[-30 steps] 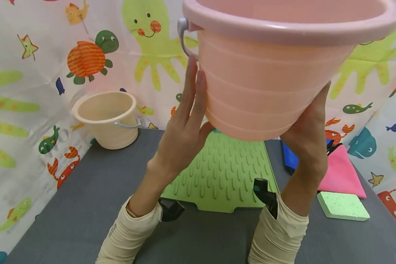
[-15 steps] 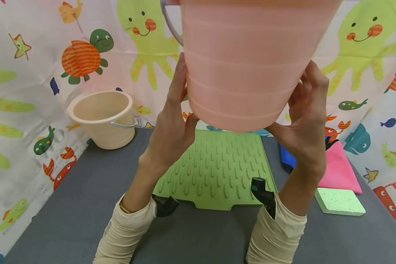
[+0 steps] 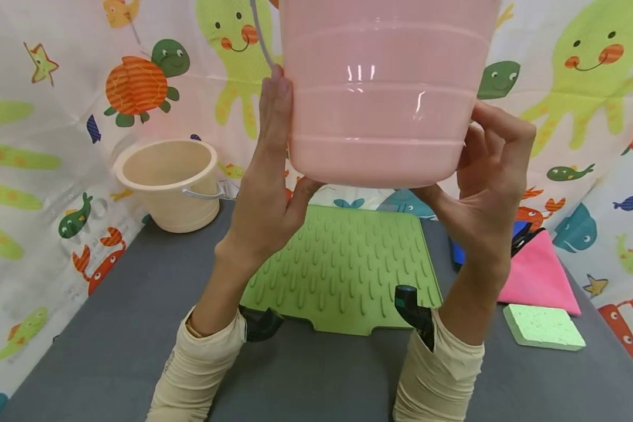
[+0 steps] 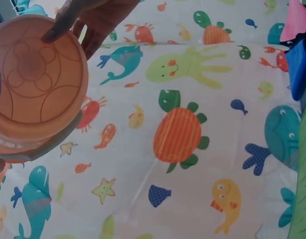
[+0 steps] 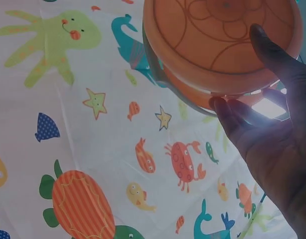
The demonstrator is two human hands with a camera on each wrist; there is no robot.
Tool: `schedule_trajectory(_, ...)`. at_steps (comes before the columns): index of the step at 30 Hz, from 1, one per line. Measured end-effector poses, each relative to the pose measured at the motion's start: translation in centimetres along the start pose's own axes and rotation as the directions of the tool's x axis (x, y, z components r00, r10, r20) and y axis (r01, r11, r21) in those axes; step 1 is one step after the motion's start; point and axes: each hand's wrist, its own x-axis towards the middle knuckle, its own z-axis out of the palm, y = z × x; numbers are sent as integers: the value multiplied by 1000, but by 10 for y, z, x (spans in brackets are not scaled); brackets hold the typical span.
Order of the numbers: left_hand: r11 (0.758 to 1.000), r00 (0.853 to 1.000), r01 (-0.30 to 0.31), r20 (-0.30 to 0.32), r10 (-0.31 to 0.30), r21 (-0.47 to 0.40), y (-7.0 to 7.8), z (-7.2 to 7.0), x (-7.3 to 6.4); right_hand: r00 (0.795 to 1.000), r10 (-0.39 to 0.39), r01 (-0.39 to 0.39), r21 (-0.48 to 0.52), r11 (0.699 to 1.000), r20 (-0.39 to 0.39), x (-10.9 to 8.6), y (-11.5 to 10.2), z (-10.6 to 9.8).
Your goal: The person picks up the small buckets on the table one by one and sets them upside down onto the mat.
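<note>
A pink bucket is held up in the air before me, its top cut off by the upper edge of the head view. My left hand holds its left side, fingers long against the wall and thumb under the base edge. On the opposite side my right hand grips it with bent fingers, the thumb below the base. Both wrist views show the underside, with a flower pattern in relief; the right thumb lies across the bucket's base in the right wrist view. A thin grey handle hangs at its left.
A cream bucket stands at the table's back left. Below the raised bucket lies a green ridged mat on the grey table. To the right are a pink cloth, something blue and a pale green sponge.
The pink bucket has risen and shifted left, with its rim passing out of the head view. Both hands have gone up with it, and the right fingers have changed position on its side.
</note>
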Motion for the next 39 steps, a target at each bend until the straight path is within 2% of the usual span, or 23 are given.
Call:
schedule_trajectory(2,1000,1000,6,-15,-7,-23,1,-3,-1,1000,1,0,18,1000,-18,-2,0,2)
schedule_trajectory(4,996,999,32,-18,-34,-85,4,-5,-2,1000,4,-3,30,1000,-26,-4,1,3)
schedule_trajectory(8,972,995,91,-9,-96,-217,11,-5,-3,999,18,-18,4,1000,-35,-3,2,2)
schedule_trajectory(11,961,996,93,7,-94,-261,10,-6,-2,999,33,-33,-10,999,-43,-1,5,0)
schedule_trajectory(15,971,991,91,116,-66,-220,6,-11,-1,996,54,-55,-6,998,-64,0,9,-4)
schedule_trajectory(18,991,978,77,202,-53,-110,4,-16,1,995,72,-74,-25,997,-68,0,9,-7)
schedule_trajectory(20,997,973,66,225,-56,-36,3,-18,2,995,81,-83,-35,996,-52,-1,10,-8)
schedule_trajectory(23,998,976,55,210,-59,27,-1,-21,3,996,85,-85,-49,995,-7,-1,11,-9)
schedule_trajectory(27,997,988,76,134,-72,-29,-6,-20,2,993,90,-83,-92,992,77,-4,14,-7)
schedule_trajectory(31,992,992,109,70,-104,-69,-8,-19,1,981,117,-100,-118,988,152,-5,16,-5)
schedule_trajectory(34,988,991,128,53,-124,-85,-8,-18,1,971,128,-98,-150,984,202,-3,16,-5)
schedule_trajectory(39,984,990,140,43,-136,-112,-10,-19,1,954,112,-52,-215,975,276,-1,17,-8)
